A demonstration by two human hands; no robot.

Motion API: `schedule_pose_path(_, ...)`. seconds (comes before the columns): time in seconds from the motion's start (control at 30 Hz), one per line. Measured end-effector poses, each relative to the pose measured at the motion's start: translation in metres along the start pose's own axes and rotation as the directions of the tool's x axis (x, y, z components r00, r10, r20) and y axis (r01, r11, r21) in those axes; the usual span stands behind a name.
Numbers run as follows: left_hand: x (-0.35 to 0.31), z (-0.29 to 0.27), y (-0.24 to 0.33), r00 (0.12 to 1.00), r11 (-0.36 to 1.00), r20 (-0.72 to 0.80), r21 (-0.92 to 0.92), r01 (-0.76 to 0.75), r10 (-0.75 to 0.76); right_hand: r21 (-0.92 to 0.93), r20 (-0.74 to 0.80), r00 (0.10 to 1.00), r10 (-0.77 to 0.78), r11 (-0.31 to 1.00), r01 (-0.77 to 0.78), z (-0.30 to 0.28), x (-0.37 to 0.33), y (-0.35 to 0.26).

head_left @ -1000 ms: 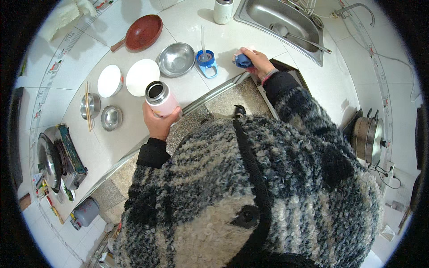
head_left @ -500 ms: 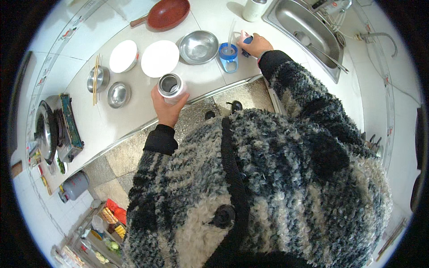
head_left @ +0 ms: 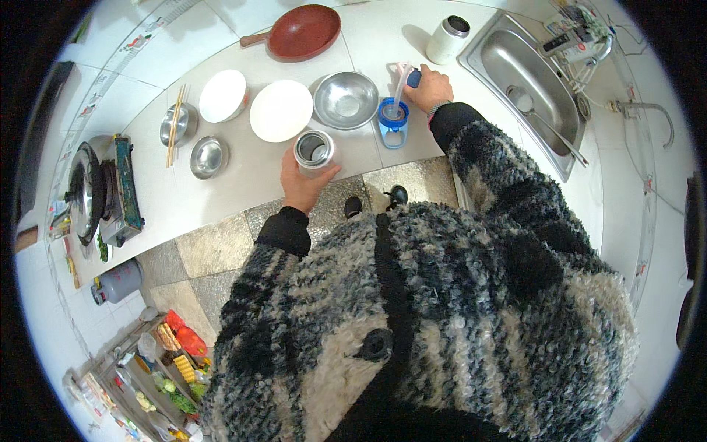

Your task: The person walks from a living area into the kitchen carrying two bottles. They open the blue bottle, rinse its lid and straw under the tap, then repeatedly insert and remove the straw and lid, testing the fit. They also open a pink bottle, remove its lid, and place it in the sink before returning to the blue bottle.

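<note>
My left hand (head_left: pixel 300 183) is wrapped round an open steel-lined flask (head_left: pixel 317 150), held upright at the counter's front edge with its mouth facing up. My right hand (head_left: pixel 431 90) has its fingers closed on a small dark blue and pink object (head_left: pixel 414 78), whose kind I cannot make out. Just left of that hand stands a blue lid (head_left: pixel 393 110) with a loop handle, and a clear straw rises from it. The pink part overlaps the straw's top; whether they touch is unclear.
Behind my hands are a steel bowl (head_left: pixel 346 100), white plate (head_left: pixel 281 110), white bowl (head_left: pixel 223 96) and red-brown pan (head_left: pixel 303 33). Farther left are small steel bowls, chopsticks (head_left: pixel 176 127) and a gas stove (head_left: pixel 121 191). A white flask (head_left: pixel 448 40) stands beside the sink (head_left: pixel 515 59).
The whole view has shifted, so the counter sits lower and farther right. My right hand has come a little nearer the straw with the blue and pink object. My left hand still grips the flask.
</note>
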State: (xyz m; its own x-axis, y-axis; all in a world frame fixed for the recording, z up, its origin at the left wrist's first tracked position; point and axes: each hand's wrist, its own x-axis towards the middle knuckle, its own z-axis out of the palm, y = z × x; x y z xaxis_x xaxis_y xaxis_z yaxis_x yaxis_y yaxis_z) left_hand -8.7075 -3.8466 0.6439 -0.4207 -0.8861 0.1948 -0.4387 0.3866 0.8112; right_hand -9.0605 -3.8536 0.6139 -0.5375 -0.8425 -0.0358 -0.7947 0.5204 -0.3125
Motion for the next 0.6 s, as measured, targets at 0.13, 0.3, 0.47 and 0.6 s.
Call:
schedule_pose_path(0.13, -0.005, 0.003, 0.005, 0.998, 0.997, 0.050, -0.058, 0.051, -0.048, 0.147, -0.098, 0.993, -0.068, 0.986, 0.082, 0.009, -0.001, -0.002)
schedule_pose_path(0.3, -0.003, 0.003, 0.002, 0.998, 0.998, -0.019, -0.021, 0.053, -0.053, 0.302, -0.199, 0.951, -0.235, 0.909, 0.288, 0.022, 0.001, -0.002)
schedule_pose_path(0.47, 0.007, 0.006, -0.006, 1.000, 0.995, -0.009, -0.093, 0.022, -0.023, 0.410, -0.234, 0.953, -0.193, 0.869, 0.277, 0.023, 0.004, 0.011)
schedule_pose_path(0.6, 0.010, 0.010, -0.009, 0.997, 0.997, -0.055, -0.050, 0.054, -0.057, 0.522, -0.194, 0.981, 0.013, 0.848, 0.092, 0.013, -0.025, 0.036)
